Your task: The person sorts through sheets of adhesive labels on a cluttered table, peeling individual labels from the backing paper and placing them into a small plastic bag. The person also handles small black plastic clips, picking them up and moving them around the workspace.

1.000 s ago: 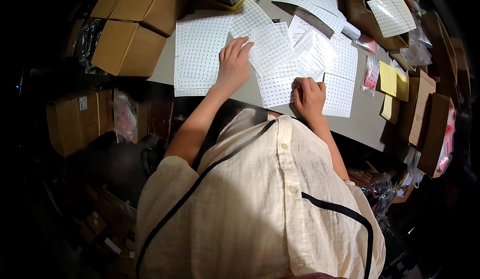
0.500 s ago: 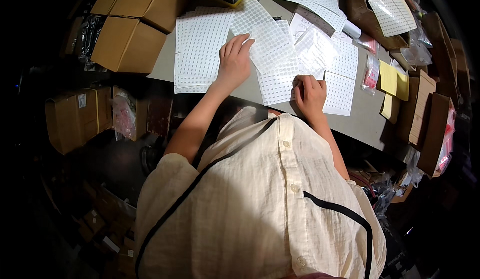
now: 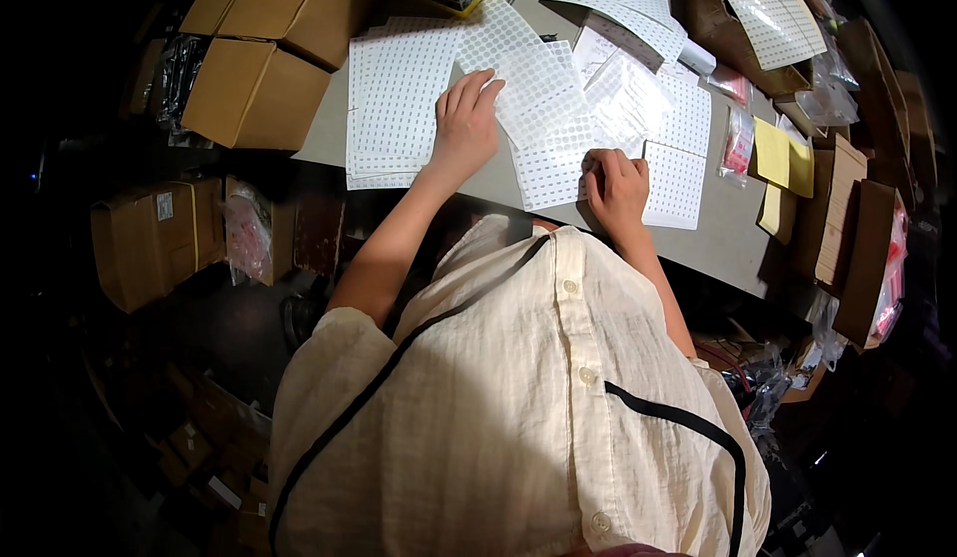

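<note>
1. The left hand [image 3: 466, 123] is lying at the left edge of the dotted sheets [image 3: 546, 86], fingers loosely bent, perhaps steadying them; whether it's pinching anything, I cannot tell.
2. The right hand [image 3: 616, 183] is curling narrowly beside the printed sheet [image 3: 548, 186], perhaps bracing its edge; its fingertips are hiding any hold.
3. Those dotted sheets are overlapping the printed sheet on the grey table [image 3: 733, 243], sitting between both hands, seemingly for easy reach.
4. Counting now: two hands are showing, at least two dotted sheets are overlapping, and two red-and-white packets [image 3: 738, 143] are lying rightward.
</note>
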Tool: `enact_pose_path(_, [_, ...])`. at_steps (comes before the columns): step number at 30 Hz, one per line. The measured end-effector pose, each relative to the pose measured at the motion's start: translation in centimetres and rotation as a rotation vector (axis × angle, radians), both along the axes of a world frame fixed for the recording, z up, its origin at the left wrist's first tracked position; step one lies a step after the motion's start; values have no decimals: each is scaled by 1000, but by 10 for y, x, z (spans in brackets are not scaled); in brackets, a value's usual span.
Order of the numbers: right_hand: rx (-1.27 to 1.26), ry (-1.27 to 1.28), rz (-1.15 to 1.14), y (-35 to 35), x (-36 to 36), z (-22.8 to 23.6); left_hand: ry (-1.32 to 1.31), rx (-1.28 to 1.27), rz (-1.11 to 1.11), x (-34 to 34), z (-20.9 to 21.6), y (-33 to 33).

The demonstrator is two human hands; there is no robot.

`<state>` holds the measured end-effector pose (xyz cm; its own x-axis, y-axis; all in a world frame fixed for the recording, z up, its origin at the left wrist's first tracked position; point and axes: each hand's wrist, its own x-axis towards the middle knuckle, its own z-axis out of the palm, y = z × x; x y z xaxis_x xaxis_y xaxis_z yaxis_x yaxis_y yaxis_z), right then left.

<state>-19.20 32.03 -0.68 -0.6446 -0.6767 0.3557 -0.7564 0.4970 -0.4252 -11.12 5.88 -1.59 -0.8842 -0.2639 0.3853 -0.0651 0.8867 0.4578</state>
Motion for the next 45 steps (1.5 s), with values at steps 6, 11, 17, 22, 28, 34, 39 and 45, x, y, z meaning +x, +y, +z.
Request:
enact_pose_path(6, [-14, 13, -4, -1, -1, -3, -12, 3, -2, 0, -1, 0])
enact_pose_path(11, [-11, 22, -3, -1, -1, -2, -15, 13, -3, 0, 1, 0])
enact_pose_path(17, [-9, 12, 3, -1, -1, 0, -11, 4, 3, 1, 0, 0])
enact_pose_path(22, [-17, 9, -2, -1, -1, -1, -4, 6, 0, 0, -2, 0])
enact_pose_path(28, [-28, 8, -5, -2, -1, -1, -14, 0, 1, 0, -1, 0])
enact_pose_path(34, [-28, -2, -4, -2, -1, 0, 14, -19, 10, -1, 1, 2])
enact_pose_path(39, [-20, 3, -8, -2, -1, -1, 2, -12, 6, -1, -1, 1])
enact_pose_path(45, [1, -7, -13, -1, -1, 0, -27, -3, 3, 0, 0, 1])
